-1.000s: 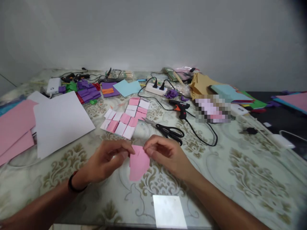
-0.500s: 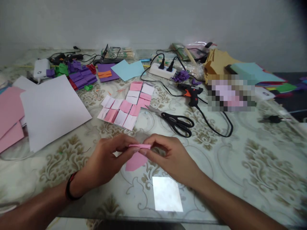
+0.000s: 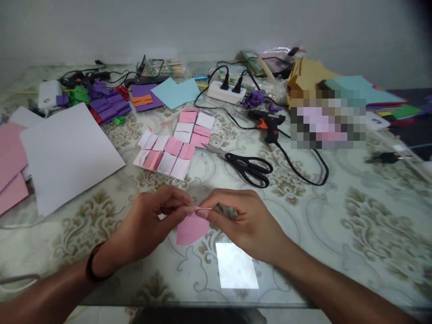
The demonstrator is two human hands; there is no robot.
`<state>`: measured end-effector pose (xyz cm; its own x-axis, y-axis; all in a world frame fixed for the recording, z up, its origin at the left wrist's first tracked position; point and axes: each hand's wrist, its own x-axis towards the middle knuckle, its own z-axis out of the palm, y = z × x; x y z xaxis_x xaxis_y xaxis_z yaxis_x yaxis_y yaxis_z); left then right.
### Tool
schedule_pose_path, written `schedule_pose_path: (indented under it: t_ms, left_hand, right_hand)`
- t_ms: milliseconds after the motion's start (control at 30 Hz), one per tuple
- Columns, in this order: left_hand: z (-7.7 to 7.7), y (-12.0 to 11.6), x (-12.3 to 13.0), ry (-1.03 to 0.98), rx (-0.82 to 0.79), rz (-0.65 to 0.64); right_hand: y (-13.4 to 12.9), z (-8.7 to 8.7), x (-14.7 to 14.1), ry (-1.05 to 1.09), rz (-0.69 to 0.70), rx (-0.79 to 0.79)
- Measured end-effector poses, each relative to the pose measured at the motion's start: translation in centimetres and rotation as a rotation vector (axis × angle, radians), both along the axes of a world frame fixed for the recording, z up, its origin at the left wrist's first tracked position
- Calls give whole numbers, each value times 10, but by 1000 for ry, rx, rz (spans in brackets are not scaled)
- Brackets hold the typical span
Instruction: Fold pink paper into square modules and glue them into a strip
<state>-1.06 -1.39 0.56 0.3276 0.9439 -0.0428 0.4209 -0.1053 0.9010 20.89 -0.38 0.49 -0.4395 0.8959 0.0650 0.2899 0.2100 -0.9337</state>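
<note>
A small pink paper piece (image 3: 191, 227) is pinched between both hands just above the patterned table (image 3: 354, 234). My left hand (image 3: 148, 227) grips its upper left edge with thumb and fingers. My right hand (image 3: 241, 222) grips the upper right edge, and the top of the paper is bent over between the fingertips. Several small pink and white folded squares (image 3: 173, 146) lie in rows beyond the hands. Black scissors (image 3: 248, 167) lie just past my right hand.
A white sheet (image 3: 65, 153) and pink sheets (image 3: 10, 171) lie at the left. A glue gun (image 3: 270, 122) with its black cord, a power strip (image 3: 225, 91), purple paper strips (image 3: 108, 105) and stacked coloured paper (image 3: 361, 92) fill the back.
The pink paper's top edge has been folded down, so the piece looks shorter. The view has tilted down and both hands stay close together on the paper.
</note>
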Motion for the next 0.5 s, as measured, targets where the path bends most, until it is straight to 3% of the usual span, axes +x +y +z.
schedule_pose_path:
  t_ms: [200,367,500]
  left_hand:
    - [1,3,-2,-5,-57,-54]
    - [4,2,-5,-33,-121,-89]
    - [2,4,-5,-145,-204,-10]
  right_hand:
    - [0,-1,-2,-14,-43,-49]
    - [0,-1,-1,25,7,-111]
    - [1,-1,1,95,-3,-161]
